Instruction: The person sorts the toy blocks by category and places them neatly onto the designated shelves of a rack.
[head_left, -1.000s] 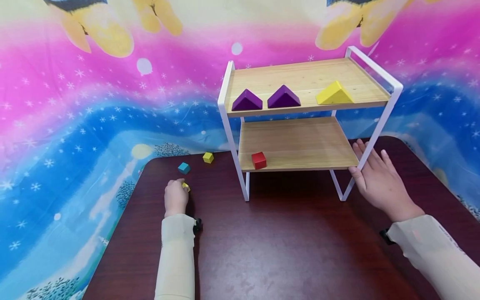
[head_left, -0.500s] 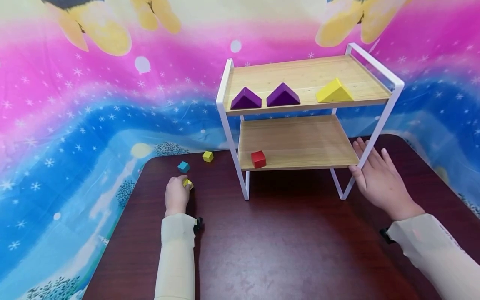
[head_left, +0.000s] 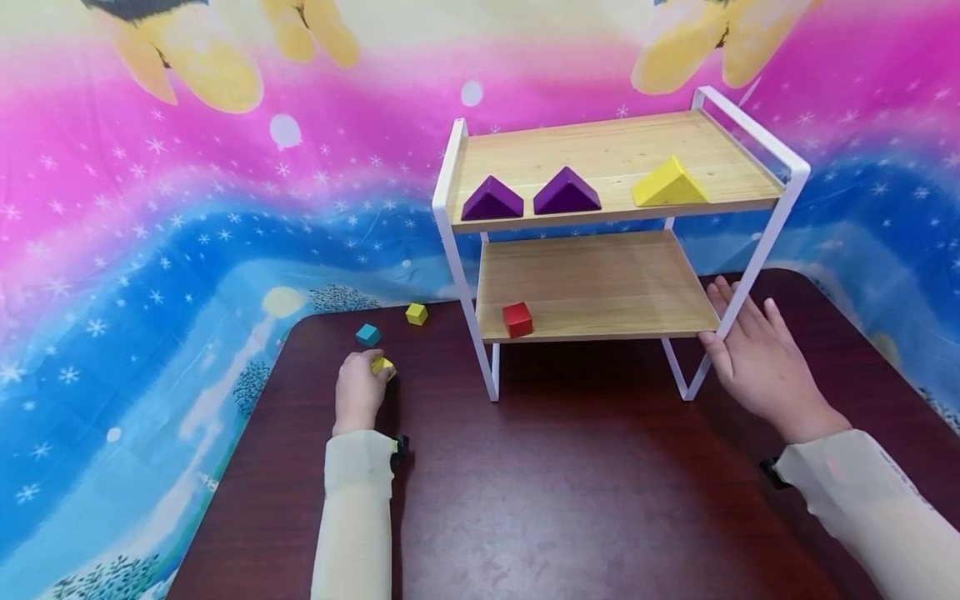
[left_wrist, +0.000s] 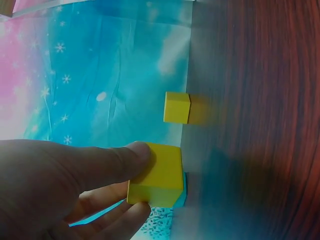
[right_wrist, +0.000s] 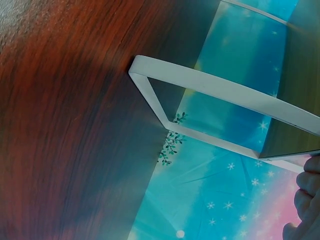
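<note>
My left hand (head_left: 358, 390) pinches a yellow cube (left_wrist: 159, 172) between thumb and fingers. In the head view only part of that cube shows past the fingertips. Just beyond this hand lie a blue cube (head_left: 367, 335) and another yellow cube (head_left: 416, 314) on the table. My right hand (head_left: 768, 371), its fingers straight, rests against the right side frame of a two-tier shelf (head_left: 600, 279) with white metal legs. A red cube (head_left: 517, 320) sits at the front left of the lower board. In the right wrist view, only some fingers (right_wrist: 307, 192) show at the edge.
Along the front of the upper board stand two purple triangular blocks (head_left: 492, 198) and a yellow triangular block (head_left: 670, 182). A patterned cloth (head_left: 187, 250) hangs behind the dark wooden table (head_left: 570, 500).
My left hand has shifted slightly to the right and away from me with the yellow cube. The right hand stays at the shelf's side.
</note>
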